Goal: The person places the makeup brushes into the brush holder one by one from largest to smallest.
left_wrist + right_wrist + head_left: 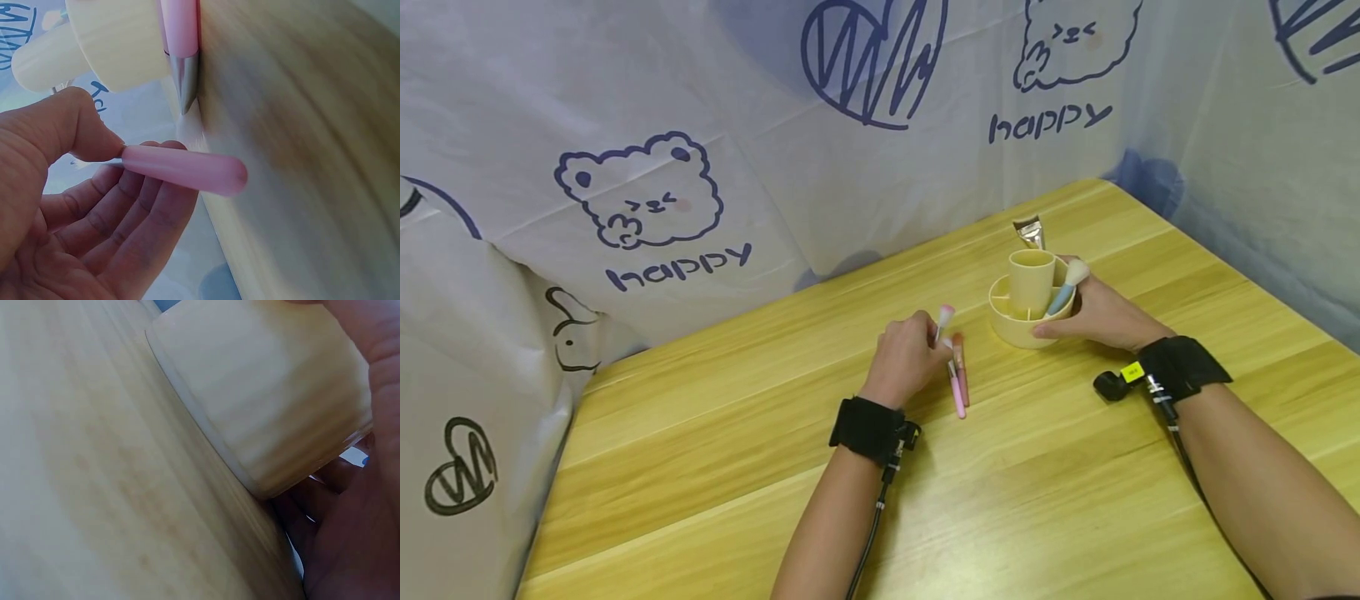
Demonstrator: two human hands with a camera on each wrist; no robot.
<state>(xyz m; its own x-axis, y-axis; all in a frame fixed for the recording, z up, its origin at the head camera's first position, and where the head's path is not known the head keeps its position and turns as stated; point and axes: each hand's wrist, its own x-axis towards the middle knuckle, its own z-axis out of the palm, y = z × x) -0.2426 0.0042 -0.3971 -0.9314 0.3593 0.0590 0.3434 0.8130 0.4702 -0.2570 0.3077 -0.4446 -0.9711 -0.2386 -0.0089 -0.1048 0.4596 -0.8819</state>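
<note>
My left hand [904, 354] pinches a makeup brush by its pink handle [187, 170], between thumb and fingers; its pink-and-white bristle tip [947, 313] points up in the head view. Just right of that hand, two more makeup brushes lie on the table, one with a pink handle [957, 395] and one reddish [961, 367]. A cream round brush holder [1018, 332] with compartments and a taller central cup [1032, 283] stands farther right. My right hand [1101, 310] grips its right side, thumb at the front wall. Inside it leans a blue-handled brush [1062, 298] with pale bristles.
A wide flat brush [1030, 232] with a silvery ferrule rises behind the holder. The wooden table [715, 433] meets white cloth [760, 200] printed with bears and hearts along the back and sides. Cables run from both wrist cameras along the forearms.
</note>
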